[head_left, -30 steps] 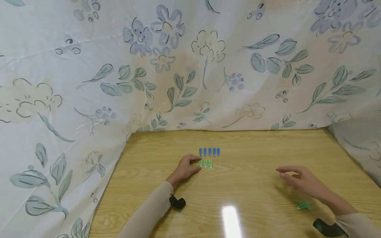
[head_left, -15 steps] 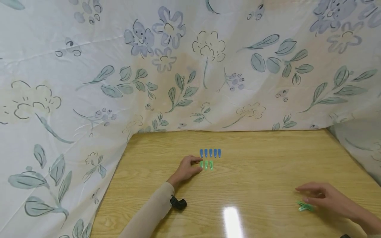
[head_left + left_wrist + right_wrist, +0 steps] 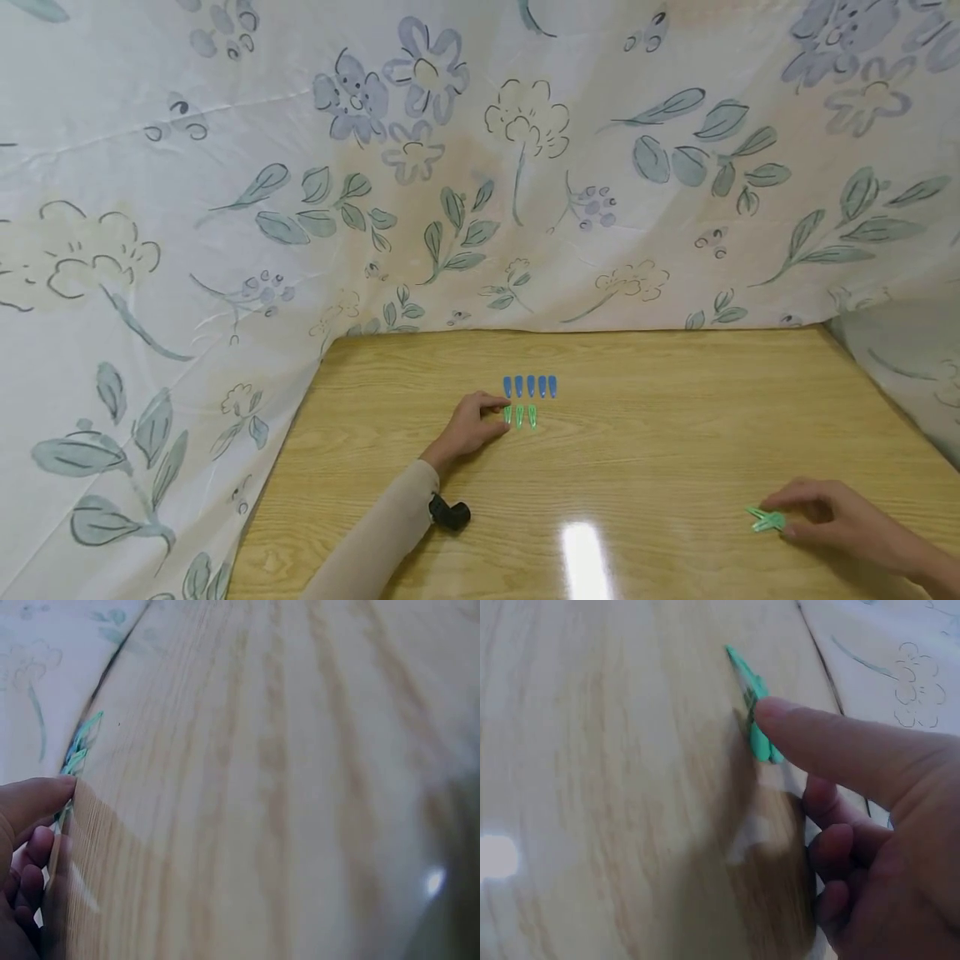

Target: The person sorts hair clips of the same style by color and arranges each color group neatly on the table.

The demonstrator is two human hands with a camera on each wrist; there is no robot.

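Three green hair clips (image 3: pixel 520 417) lie side by side in a short row. My left hand (image 3: pixel 468 423) holds the leftmost one between thumb and forefinger, at its two ends; in the left wrist view the thumb (image 3: pixel 45 796) partly hides the clips. Off to the right, a small crossed pile of green hair clips (image 3: pixel 767 522) lies on the table. My right hand (image 3: pixel 840 521) has thumb and forefinger around the near side of that pile, pinching a clip. The right wrist view shows the thumb (image 3: pixel 817 739) against the green clips (image 3: pixel 759 742); the forefinger is hidden.
Several blue hair clips (image 3: pixel 530 387) form a row just behind the green row. The wooden table (image 3: pixel 637 450) ends at a floral cloth (image 3: pixel 450 208) at the back and sides. A light reflection sits near the front.
My right hand has moved right and toward the front, down onto the pile of green clips, and its fingers have come together there. The left hand has stayed at the leftmost green clip.
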